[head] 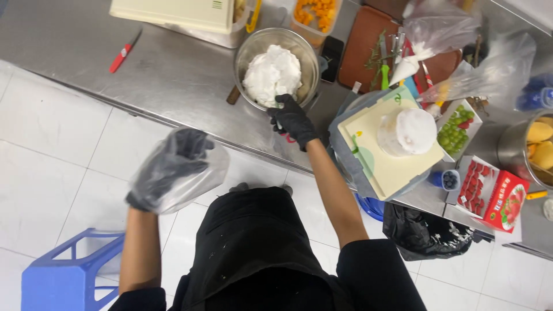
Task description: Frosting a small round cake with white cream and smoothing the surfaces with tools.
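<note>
While held mid-left of frame: clear piping bag (193,173) – mouth opens rightward.
Left hand (170,167): inside bag, fingers clamped on plastic.
Right hand (292,119): fingers closed on tool in cream bowl (253,49) – arm extended.

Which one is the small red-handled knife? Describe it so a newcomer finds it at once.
Start at the long steel counter and go to its far left, well away from the metal bowl of white cream. The knife lies there alone on bare steel, slanted. Its bright red handle and short dark blade set it apart.
</note>
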